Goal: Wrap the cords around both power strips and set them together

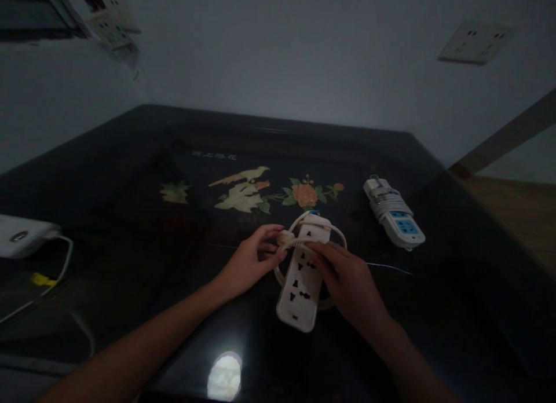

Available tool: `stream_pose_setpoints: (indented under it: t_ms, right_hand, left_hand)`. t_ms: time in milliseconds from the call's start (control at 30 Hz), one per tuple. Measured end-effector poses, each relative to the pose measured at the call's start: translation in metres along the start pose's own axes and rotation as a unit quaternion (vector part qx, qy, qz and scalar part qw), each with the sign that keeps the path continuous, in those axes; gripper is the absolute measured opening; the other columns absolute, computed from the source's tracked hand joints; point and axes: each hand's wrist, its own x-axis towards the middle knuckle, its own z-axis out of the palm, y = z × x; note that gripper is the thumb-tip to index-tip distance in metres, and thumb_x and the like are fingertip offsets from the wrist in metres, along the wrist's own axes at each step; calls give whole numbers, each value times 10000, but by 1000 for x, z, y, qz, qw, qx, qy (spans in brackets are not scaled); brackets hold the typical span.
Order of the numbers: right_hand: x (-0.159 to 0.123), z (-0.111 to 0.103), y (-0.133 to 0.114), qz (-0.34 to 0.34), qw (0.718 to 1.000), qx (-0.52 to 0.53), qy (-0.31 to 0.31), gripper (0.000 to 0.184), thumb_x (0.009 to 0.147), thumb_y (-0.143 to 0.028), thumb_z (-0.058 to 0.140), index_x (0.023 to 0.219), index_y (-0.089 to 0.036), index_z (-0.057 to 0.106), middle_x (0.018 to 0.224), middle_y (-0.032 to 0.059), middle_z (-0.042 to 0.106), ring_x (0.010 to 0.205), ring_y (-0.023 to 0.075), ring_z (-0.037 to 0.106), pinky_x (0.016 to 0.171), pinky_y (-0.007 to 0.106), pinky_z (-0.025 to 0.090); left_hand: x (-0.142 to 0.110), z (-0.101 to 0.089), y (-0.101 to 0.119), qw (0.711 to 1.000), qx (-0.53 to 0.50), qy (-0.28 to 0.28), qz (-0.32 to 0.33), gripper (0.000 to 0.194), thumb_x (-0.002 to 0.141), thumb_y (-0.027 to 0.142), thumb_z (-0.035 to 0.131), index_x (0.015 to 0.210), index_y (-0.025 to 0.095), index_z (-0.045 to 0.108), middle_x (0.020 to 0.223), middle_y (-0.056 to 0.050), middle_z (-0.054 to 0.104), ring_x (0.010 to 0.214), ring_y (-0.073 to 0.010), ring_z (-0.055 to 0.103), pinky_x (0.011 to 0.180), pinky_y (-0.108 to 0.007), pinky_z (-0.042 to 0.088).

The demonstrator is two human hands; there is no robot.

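Note:
A white power strip point(299, 287) lies on the dark glossy table, its far end tilted slightly to the right. Its white cord point(341, 232) loops loosely around and over it. My left hand point(256, 252) is closed on the plug point(285, 239) at the cord's end, thumb and fingers pinching it left of the strip. Over the strip's right side, my right hand point(343, 273) pinches the cord just right of the plug. Its fingertips are partly hidden behind the hand.
Another power strip point(393, 215) with blue sockets and a wrapped grey cord lies at the right. A white device point(26, 235) with a cable sits at the left, near a yellow tag point(42, 279). A thin wire tie point(388, 268) lies right of my right hand. Wall sockets point(475, 42) are behind.

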Motion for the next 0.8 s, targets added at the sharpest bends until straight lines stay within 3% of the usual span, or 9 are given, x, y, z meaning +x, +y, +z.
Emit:
stream_pose_setpoints:
  t_ms: [133,333,433,600,700,800]
  right_hand:
    - [3,-2,-10,5,997,-74,-8,289,910,-151,425,1100,-171,642,1057,100,679,952,224,647,792,367,531]
    - [13,3,-28,14,985,-174,-14,163,884,-245,533,921,-201,685,907,70,721,798,227,674,611,303,482]
    - [16,7,-26,28,990,-140,-8,149,881,-254,543,877,-216,687,843,45,732,713,194,672,563,271,435]
    - [12,12,-22,34,999,-9,19,175,888,-230,511,859,-199,681,812,42,720,714,169,656,581,251,444]
    - [10,12,-23,15,999,40,32,176,880,-224,508,864,-199,682,793,45,713,696,165,645,588,254,456]
    - [9,11,-23,5,998,53,29,153,864,-223,532,845,-196,682,780,39,712,688,165,643,590,254,456]
  left_hand:
    - [3,-5,-1,995,-88,-15,-43,286,883,172,485,1152,191,578,1125,-102,672,956,-192,671,816,-375,558]
    - [2,-6,-1,994,-79,-43,-56,379,829,145,553,1203,203,572,967,-57,715,828,-177,682,741,-344,555]
    - [2,-5,-2,993,-87,-46,-60,388,816,137,557,1199,197,574,954,-51,707,814,-166,679,731,-315,546]
    - [5,-5,-8,990,-126,-5,-59,572,718,36,582,1249,240,520,1223,-79,601,768,-118,671,717,-284,550]
    - [7,-5,-12,993,-105,-22,-58,488,725,45,580,1182,213,546,1095,-70,656,797,-147,673,706,-308,560]
    - [7,-3,-14,999,-35,-2,-17,420,744,74,597,1144,197,559,1129,-81,637,880,-174,665,758,-358,562]
